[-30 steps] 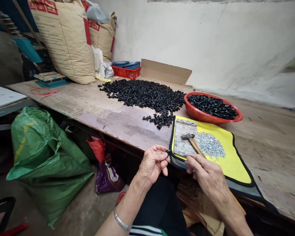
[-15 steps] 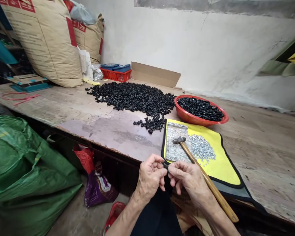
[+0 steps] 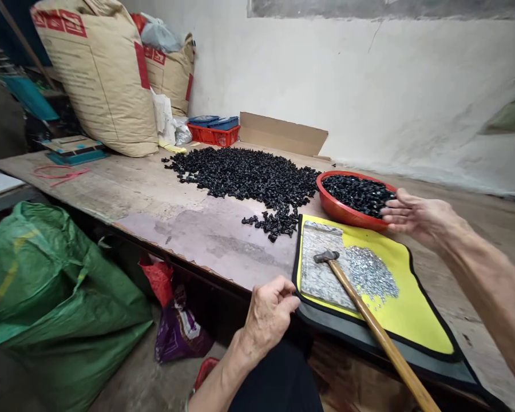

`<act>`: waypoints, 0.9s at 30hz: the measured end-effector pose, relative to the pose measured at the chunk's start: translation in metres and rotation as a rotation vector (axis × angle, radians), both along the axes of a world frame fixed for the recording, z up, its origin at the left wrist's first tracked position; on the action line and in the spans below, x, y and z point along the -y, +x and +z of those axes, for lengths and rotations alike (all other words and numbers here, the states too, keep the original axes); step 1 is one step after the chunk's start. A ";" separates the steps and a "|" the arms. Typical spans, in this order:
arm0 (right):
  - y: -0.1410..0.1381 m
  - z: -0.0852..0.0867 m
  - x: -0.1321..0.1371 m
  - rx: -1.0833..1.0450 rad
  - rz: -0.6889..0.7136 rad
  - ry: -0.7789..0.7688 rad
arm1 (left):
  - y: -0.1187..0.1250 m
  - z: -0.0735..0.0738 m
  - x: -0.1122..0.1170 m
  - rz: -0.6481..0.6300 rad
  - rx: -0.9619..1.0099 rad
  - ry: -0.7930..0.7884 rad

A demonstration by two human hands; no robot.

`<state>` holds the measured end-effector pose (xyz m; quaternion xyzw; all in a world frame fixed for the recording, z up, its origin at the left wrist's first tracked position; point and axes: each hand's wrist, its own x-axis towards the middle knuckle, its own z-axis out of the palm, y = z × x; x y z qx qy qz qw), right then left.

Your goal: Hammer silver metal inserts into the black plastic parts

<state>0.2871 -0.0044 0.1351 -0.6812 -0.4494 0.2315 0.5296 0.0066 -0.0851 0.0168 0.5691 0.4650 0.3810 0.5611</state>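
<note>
My left hand (image 3: 271, 313) is closed at the table's front edge, thumb and fingertips drawn together; whatever they may hold is hidden. At the right rim of a red bowl (image 3: 343, 213), my right hand (image 3: 416, 217) is stretched out with its fingers apart. Small glossy black parts (image 3: 356, 193) fill that bowl. A wooden-handled hammer (image 3: 371, 320) lies across a yellow mat (image 3: 416, 309), its head on a grey stone-like slab (image 3: 324, 274). Beside the slab is a heap of tiny silvery metal pieces (image 3: 371, 272).
A wide pile of black parts (image 3: 249, 174) covers the table's middle. Behind it are a red basket (image 3: 217, 135) and a cardboard strip (image 3: 283, 133). Large paper sacks (image 3: 107, 86) stand at the back left. A green sack (image 3: 60, 303) is on the floor at left.
My right hand has left my left hand and reached right and forward to the red bowl. The small dark piece between my fingertips no longer shows. The view has shifted slightly.
</note>
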 end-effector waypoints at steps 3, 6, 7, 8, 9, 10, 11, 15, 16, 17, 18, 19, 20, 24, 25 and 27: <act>0.000 -0.016 0.021 -0.103 -0.085 -0.200 | -0.023 0.003 -0.040 0.132 -0.212 0.193; -0.018 -0.045 0.061 0.033 -0.046 -0.329 | -0.049 0.003 -0.100 0.322 -0.414 0.324; -0.024 -0.055 0.073 0.073 -0.038 -0.374 | -0.055 0.003 -0.121 0.339 -0.492 0.346; -0.028 -0.063 0.084 0.108 -0.043 -0.413 | -0.060 0.002 -0.139 0.340 -0.578 0.364; -0.029 -0.070 0.092 0.135 -0.055 -0.446 | -0.063 0.002 -0.156 0.323 -0.664 0.385; -0.028 -0.075 0.098 0.167 -0.069 -0.476 | -0.065 0.001 -0.169 0.284 -0.738 0.404; -0.025 -0.080 0.102 0.216 -0.079 -0.504 | -0.064 0.000 -0.179 0.260 -0.753 0.409; 0.000 -0.095 0.102 0.643 -0.040 -0.501 | -0.057 -0.003 -0.191 0.186 -0.756 0.414; 0.004 -0.098 0.100 0.770 -0.027 -0.481 | -0.056 -0.003 -0.189 0.178 -0.749 0.421; 0.007 -0.103 0.097 0.879 -0.007 -0.463 | -0.056 -0.003 -0.186 0.173 -0.741 0.430; 0.008 -0.107 0.094 0.969 0.021 -0.455 | -0.056 -0.003 -0.183 0.168 -0.739 0.444; 0.008 -0.111 0.092 1.040 0.051 -0.457 | -0.057 -0.003 -0.178 0.169 -0.730 0.458; 0.006 -0.114 0.089 1.090 0.079 -0.466 | -0.058 -0.003 -0.172 0.173 -0.698 0.458; -0.007 -0.116 0.085 1.170 0.095 -0.495 | -0.060 -0.004 -0.134 0.249 -0.205 0.180; -0.009 -0.113 0.085 1.175 0.097 -0.503 | -0.059 -0.004 -0.122 0.272 -0.030 0.084; -0.012 -0.108 0.084 1.193 0.124 -0.515 | -0.055 -0.004 -0.097 0.271 0.276 -0.035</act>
